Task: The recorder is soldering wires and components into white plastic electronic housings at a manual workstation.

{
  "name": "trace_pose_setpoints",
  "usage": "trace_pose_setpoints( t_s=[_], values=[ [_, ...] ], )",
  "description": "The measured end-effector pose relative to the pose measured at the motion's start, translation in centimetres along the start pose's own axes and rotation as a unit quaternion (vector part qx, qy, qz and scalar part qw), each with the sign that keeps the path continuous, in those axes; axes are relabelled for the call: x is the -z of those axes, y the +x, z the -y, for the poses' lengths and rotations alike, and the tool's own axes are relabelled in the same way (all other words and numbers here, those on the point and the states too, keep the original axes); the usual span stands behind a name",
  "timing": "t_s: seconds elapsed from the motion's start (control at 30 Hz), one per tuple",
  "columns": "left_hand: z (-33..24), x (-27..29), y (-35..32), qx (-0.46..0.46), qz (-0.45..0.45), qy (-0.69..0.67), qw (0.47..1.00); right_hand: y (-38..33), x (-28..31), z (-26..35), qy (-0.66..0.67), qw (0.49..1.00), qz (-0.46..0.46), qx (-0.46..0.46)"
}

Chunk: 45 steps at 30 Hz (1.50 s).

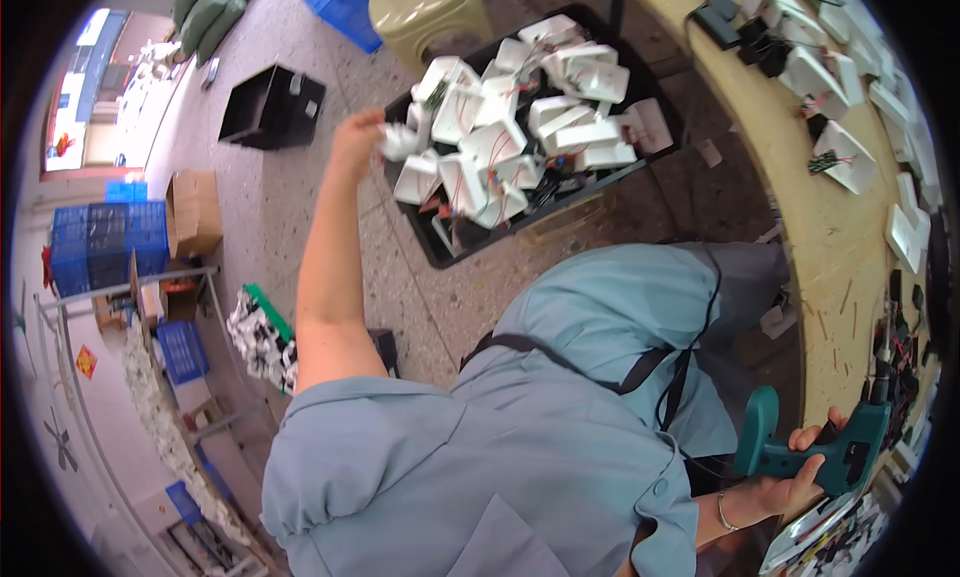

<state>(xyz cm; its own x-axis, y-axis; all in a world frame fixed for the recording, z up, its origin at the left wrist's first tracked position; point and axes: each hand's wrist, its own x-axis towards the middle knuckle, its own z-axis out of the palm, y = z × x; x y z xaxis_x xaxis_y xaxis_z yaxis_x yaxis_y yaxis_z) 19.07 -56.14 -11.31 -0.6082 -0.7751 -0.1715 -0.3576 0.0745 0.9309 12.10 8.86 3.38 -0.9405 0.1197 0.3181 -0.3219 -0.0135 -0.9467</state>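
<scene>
Two hands busy: left hand [355, 142] reaching out, grip pinching a white part [400, 140] over the black bin [440, 245]; right hand [800, 482], grip wrapped round a green drill [815, 452] beside the surface [830, 237].

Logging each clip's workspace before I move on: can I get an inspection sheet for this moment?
Surface: curved pale wooden workbench at the person's right, scuffed.
Job's things: black plastic crate on the floor, heaped with white plastic housings with red wires; teal cordless power screwdriver.
Clutter: more white housings and small black parts spread along the bench.
Grippers: left hand reaches into the crate, gripping one white housing; right hand holds the screwdriver at the bench edge.
Cables: thin red leads on the housings; a black cord on the bench top.
Surroundings: speckled floor, olive plastic stool, blue crates, cardboard box, empty black bin.
</scene>
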Motion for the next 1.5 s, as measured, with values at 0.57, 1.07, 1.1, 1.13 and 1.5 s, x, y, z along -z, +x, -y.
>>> trace_pose_setpoints(
  t_s=[0.57, 1.07, 1.1, 1.13, 1.5],
  values=[
    [-24.3, -19.5, 3.8, -0.409, 0.069, 0.180, 0.892, -0.8, 0.8, -1.0, 0.045, 0.997, -0.051, -0.024],
    [-30.2, -36.9, 20.9, -0.132, 0.242, 0.328, 0.904, 3.4, 0.0, -0.8, -0.027, 0.991, -0.100, -0.082],
    [-30.2, -36.5, 20.2, -0.132, 0.243, 0.332, 0.902, 3.5, 0.3, -0.9, -0.025, 0.991, -0.102, -0.085],
    [-30.3, -36.0, 19.6, -0.140, 0.258, 0.266, 0.918, 3.4, 0.5, -1.0, -0.024, 0.990, -0.101, -0.092],
    [-37.0, -41.4, 15.7, -0.299, 0.328, 0.249, 0.861, 3.8, 0.6, -0.4, 0.017, 0.982, -0.146, -0.120]
  ],
)
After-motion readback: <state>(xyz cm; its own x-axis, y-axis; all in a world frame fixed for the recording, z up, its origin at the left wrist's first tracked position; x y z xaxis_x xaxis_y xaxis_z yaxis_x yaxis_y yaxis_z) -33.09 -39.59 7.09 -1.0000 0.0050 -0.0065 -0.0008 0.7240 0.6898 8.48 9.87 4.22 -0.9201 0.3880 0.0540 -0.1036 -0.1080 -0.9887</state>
